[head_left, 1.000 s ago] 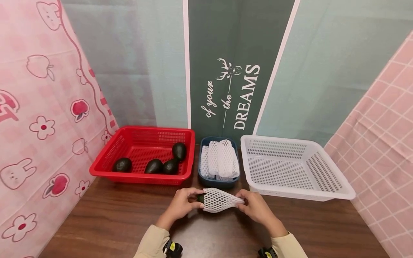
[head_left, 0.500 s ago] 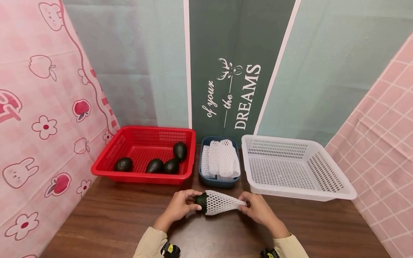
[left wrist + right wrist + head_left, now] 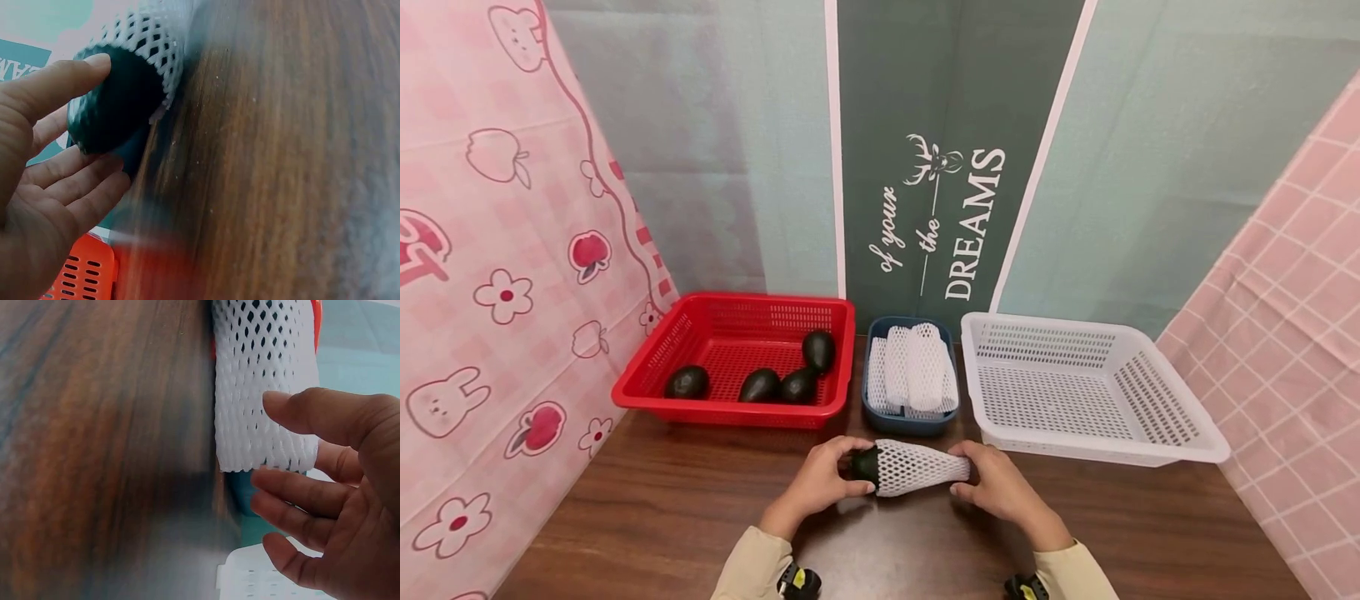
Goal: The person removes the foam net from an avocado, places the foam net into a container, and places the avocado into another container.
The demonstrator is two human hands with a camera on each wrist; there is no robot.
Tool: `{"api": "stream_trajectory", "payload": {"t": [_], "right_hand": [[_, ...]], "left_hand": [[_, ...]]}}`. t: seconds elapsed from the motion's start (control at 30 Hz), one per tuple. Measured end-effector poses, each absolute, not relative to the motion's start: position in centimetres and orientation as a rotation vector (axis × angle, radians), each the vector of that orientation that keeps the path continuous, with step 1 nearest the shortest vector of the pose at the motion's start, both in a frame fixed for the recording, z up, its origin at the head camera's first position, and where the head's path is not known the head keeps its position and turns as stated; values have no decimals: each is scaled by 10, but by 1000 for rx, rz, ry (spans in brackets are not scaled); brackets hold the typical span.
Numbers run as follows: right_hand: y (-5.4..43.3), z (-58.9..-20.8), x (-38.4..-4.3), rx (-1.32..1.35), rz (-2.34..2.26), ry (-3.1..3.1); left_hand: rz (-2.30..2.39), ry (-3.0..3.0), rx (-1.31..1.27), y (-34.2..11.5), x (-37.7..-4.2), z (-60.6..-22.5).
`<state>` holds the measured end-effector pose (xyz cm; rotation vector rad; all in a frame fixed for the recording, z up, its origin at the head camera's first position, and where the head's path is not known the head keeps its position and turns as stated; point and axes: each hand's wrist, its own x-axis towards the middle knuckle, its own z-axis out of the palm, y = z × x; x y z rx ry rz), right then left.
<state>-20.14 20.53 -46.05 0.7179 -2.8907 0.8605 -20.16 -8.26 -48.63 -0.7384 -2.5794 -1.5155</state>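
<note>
In the head view, a dark green avocado (image 3: 864,468) lies sideways, partly inside a white foam net sleeve (image 3: 917,468), low over the table in front of me. My left hand (image 3: 818,482) holds the avocado's bare end; the left wrist view has the thumb on top of the avocado (image 3: 119,103) and fingers underneath. My right hand (image 3: 1003,492) is at the sleeve's narrow far end. In the right wrist view, thumb and forefinger are on either side of the foam net sleeve (image 3: 265,394), the other fingers loosely spread. The avocado's far end is hidden within the mesh.
A red basket (image 3: 730,414) with several avocados stands at the back left. Behind the hands, a blue bin (image 3: 910,427) holds folded foam nets (image 3: 925,367). To the right is a white basket (image 3: 1045,400). Printed cloths hang around the wooden table (image 3: 647,517).
My left hand has shifted from the sleeve's mouth onto the avocado, baring more of its end. The sleeve's far end, bunched in my right fingers before, has spread wider as their grip loosened.
</note>
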Motion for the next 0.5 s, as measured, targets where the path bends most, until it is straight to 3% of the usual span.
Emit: {"api": "stream_trajectory", "payload": {"t": [0.5], "right_hand": [[175,-452,-201,946,848,-2795]], "left_hand": [[-1580,-2552,-759,-70,-205,-481]]}}
